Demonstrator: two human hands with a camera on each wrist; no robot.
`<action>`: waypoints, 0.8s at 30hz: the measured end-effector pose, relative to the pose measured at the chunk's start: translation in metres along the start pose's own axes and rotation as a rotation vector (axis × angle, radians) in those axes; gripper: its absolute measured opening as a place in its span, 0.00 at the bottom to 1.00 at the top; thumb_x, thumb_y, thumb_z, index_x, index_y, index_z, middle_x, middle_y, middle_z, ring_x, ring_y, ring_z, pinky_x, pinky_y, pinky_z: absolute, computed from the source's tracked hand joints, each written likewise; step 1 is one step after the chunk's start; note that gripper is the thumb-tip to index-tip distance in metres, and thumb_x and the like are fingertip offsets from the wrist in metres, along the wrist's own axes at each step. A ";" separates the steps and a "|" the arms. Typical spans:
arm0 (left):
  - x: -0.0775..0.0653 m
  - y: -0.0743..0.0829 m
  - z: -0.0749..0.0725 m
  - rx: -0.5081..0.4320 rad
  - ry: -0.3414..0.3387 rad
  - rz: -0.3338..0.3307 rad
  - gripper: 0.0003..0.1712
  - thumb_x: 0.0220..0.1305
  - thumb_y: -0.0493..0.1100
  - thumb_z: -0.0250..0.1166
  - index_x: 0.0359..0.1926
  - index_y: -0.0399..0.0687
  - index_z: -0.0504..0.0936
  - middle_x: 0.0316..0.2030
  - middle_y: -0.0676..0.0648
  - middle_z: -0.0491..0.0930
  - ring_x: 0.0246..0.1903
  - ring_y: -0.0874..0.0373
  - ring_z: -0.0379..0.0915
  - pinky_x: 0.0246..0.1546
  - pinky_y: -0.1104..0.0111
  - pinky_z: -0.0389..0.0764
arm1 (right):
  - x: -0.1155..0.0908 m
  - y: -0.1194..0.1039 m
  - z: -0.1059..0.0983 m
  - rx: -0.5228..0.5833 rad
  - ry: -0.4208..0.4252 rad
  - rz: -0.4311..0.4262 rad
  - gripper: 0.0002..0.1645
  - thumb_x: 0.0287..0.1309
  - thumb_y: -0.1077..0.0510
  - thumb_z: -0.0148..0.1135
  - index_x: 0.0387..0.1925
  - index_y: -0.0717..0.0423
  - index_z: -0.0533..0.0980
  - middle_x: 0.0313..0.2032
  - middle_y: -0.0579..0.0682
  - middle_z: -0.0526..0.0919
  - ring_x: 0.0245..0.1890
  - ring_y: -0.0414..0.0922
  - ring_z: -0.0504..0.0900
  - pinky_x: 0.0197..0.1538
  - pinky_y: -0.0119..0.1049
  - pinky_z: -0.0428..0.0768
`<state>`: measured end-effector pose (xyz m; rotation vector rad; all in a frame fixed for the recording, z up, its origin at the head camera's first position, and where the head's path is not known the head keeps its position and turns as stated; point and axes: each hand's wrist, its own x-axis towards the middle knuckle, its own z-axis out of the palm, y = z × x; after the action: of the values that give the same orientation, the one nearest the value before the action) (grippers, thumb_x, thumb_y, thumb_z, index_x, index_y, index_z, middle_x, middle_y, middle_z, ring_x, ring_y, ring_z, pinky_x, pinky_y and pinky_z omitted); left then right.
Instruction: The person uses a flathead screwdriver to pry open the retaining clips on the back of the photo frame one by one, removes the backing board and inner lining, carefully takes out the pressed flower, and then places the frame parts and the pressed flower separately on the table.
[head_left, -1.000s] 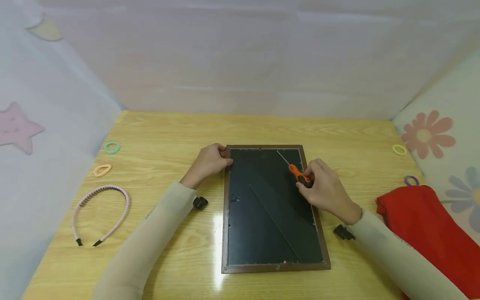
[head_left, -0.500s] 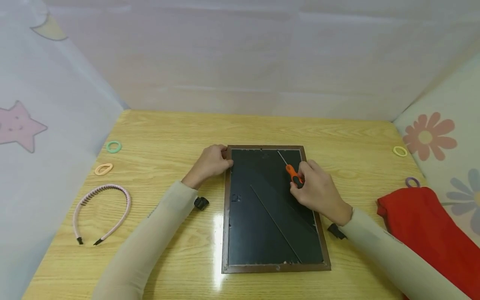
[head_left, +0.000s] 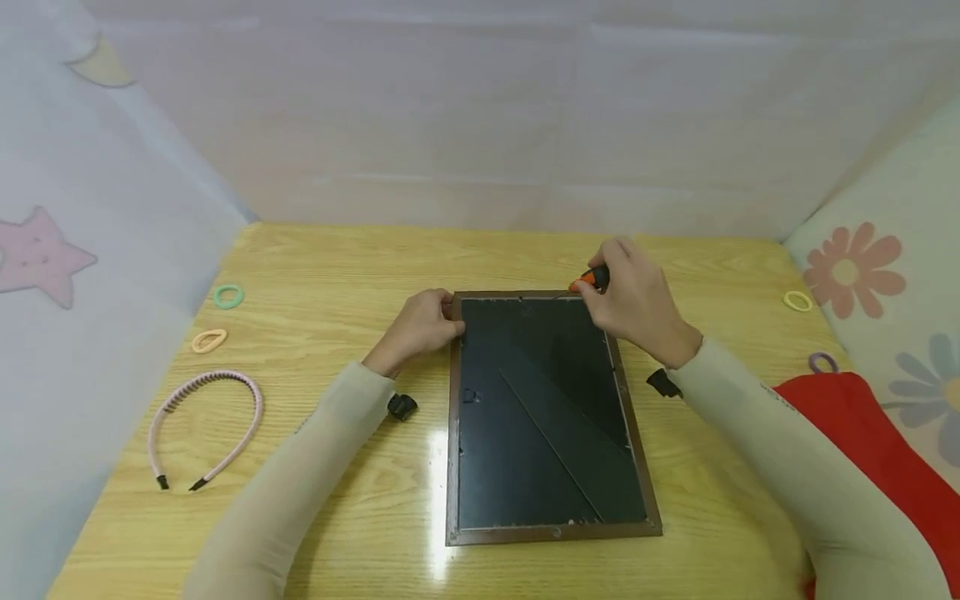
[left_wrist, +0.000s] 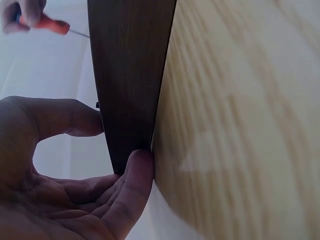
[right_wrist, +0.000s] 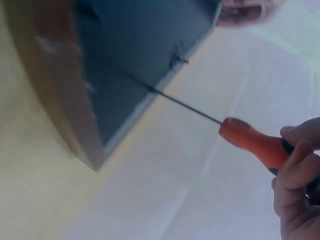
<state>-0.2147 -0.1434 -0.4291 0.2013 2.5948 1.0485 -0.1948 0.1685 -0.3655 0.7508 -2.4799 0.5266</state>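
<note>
A brown picture frame (head_left: 632, 417) lies back side up on the table, its dark backing board (head_left: 517, 467) showing. My left hand (head_left: 422, 327) grips its upper left edge; in the left wrist view the thumb presses the back while fingertips (left_wrist: 140, 167) curl at the frame's side. Beyond the top right corner, my right hand (head_left: 637, 296) holds a screwdriver (right_wrist: 250, 140) by its orange and black handle. The thin shaft (right_wrist: 192, 107) slants low across the frame's top edge, tip against the backing's border. A small dark tab (right_wrist: 177, 59) sticks up farther along that edge.
At left lie a pink headband (head_left: 253, 417), a green hair tie (head_left: 217, 298) and an orange one (head_left: 197, 343). On the right are yellow (head_left: 787, 302) and purple (head_left: 815, 365) hair ties and a red cloth (head_left: 847, 425). Fabric walls surround the wooden table (head_left: 352, 267).
My right hand has moved from over the backing to past the frame's top edge. The screwdriver now lies flatter, pointing left instead of away. My left hand stays put.
</note>
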 end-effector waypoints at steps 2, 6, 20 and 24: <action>0.000 0.000 0.001 -0.005 -0.003 0.007 0.36 0.67 0.45 0.64 0.71 0.35 0.66 0.60 0.38 0.77 0.57 0.43 0.78 0.55 0.54 0.85 | 0.012 0.004 -0.003 0.015 -0.068 0.053 0.16 0.59 0.61 0.70 0.41 0.67 0.74 0.36 0.62 0.77 0.27 0.53 0.75 0.27 0.44 0.80; 0.001 0.001 0.001 -0.005 0.004 0.009 0.36 0.67 0.46 0.65 0.71 0.35 0.66 0.59 0.39 0.78 0.55 0.44 0.78 0.53 0.55 0.86 | 0.037 0.017 -0.009 0.043 -0.220 0.196 0.15 0.64 0.58 0.66 0.44 0.65 0.75 0.39 0.60 0.77 0.31 0.53 0.74 0.32 0.43 0.76; 0.010 0.001 0.001 -0.069 -0.007 -0.024 0.37 0.67 0.47 0.65 0.73 0.39 0.66 0.53 0.45 0.78 0.39 0.53 0.75 0.37 0.66 0.79 | 0.058 0.035 -0.023 0.059 -0.403 0.275 0.13 0.64 0.55 0.66 0.44 0.59 0.76 0.37 0.55 0.82 0.31 0.50 0.77 0.33 0.40 0.76; 0.013 -0.001 0.001 -0.090 0.005 -0.044 0.38 0.65 0.47 0.66 0.72 0.40 0.67 0.50 0.47 0.78 0.38 0.54 0.75 0.36 0.68 0.79 | 0.050 0.041 -0.031 0.035 -0.476 0.257 0.10 0.63 0.57 0.62 0.41 0.60 0.76 0.37 0.57 0.83 0.29 0.49 0.77 0.31 0.39 0.75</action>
<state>-0.2269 -0.1405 -0.4335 0.1197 2.5382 1.1480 -0.2453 0.1950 -0.3214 0.6287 -3.0441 0.5311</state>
